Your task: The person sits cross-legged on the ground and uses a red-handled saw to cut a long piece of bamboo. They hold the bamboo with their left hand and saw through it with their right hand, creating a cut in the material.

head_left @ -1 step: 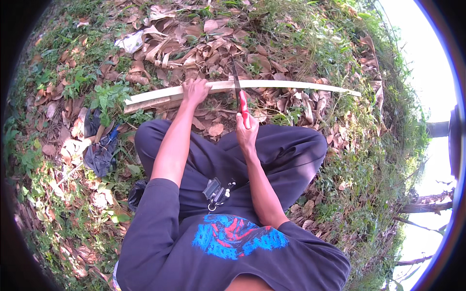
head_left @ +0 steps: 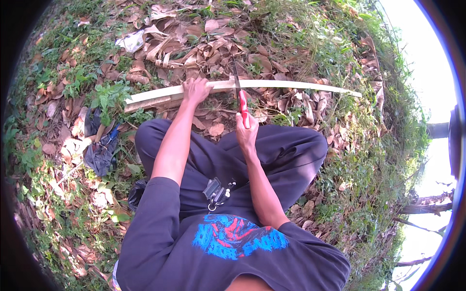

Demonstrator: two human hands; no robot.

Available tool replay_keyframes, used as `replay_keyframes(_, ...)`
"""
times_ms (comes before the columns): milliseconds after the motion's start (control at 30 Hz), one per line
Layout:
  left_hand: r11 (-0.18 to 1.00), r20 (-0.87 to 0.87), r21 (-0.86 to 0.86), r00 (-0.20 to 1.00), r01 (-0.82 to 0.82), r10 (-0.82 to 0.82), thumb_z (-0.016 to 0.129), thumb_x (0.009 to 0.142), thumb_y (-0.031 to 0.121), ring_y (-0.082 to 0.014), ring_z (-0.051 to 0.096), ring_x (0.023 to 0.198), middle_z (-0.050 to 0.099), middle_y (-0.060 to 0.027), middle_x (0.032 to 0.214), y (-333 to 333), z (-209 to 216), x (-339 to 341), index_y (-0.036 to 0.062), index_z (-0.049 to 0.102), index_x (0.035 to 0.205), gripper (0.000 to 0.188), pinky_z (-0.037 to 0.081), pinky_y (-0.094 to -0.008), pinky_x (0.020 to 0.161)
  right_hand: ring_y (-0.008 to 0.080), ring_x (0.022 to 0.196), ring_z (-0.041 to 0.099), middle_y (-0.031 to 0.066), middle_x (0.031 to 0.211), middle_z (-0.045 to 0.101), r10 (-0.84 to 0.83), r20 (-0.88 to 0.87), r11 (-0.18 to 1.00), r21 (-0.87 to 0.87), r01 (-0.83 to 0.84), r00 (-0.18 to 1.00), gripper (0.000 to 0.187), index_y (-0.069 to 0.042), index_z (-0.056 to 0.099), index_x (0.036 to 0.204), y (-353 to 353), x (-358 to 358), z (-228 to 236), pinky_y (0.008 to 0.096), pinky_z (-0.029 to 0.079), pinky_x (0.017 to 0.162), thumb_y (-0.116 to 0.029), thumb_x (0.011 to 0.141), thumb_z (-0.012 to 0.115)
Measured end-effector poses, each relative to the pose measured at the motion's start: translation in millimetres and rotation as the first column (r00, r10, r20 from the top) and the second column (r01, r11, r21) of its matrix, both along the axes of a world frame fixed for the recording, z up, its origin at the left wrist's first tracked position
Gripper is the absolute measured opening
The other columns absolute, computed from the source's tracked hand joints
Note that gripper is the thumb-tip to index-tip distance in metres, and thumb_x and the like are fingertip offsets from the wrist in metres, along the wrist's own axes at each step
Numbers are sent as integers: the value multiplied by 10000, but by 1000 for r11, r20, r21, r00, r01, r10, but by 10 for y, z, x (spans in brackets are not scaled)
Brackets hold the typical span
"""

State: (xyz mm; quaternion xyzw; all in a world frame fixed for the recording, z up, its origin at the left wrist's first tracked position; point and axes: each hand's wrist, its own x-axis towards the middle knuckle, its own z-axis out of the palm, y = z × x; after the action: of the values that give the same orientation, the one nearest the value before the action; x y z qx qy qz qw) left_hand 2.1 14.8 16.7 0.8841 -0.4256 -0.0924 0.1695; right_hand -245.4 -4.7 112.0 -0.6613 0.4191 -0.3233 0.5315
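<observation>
A long, pale strip of wood (head_left: 296, 85) lies crosswise in front of my folded legs. My left hand (head_left: 196, 90) is closed over it left of its middle, pressing it down on a second, shorter piece of wood (head_left: 148, 103) below. In my right hand (head_left: 247, 131) is a handsaw (head_left: 243, 103) with a red handle, its dark narrow blade pointing away from me. The blade crosses the strip just right of my left hand. How deep the teeth sit in the wood cannot be made out.
Dry brown leaves (head_left: 213, 56) and green weeds (head_left: 104, 97) cover the ground. To my left lies a crumpled black plastic bag (head_left: 101, 157) beside a tool with a wooden handle. A white scrap (head_left: 131, 41) lies at the far left. A small dark device (head_left: 212, 188) rests at my lap.
</observation>
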Motion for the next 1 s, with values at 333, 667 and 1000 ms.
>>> replay_keyframes(333,997,-45,34,997,-64,66,559,894,614,-302,524,1184,685,-56,1183,-125,134,25,165,712,1104,519,318,-518,998,84,482,400,56,508,441,11,-66,994,-106,-18,998,236,22,529,723,456,-175,83,323,358,458,-88,904,634)
replay_keyframes(667,999,-66,21,997,-30,31,549,900,617,-309,523,1192,692,-60,1168,-235,137,120,174,720,1105,518,292,-520,1030,97,490,390,40,525,445,4,-40,996,-87,-8,999,243,23,534,713,127,-45,-70,317,352,473,-89,909,625)
replay_keyframes(1000,999,11,51,1000,10,-10,637,747,749,-298,587,1121,713,-111,1053,-237,180,54,127,722,1010,680,339,-535,1034,41,506,356,-13,530,409,12,-29,999,-43,-13,1000,247,8,517,716,434,-334,162,286,315,452,-75,928,614)
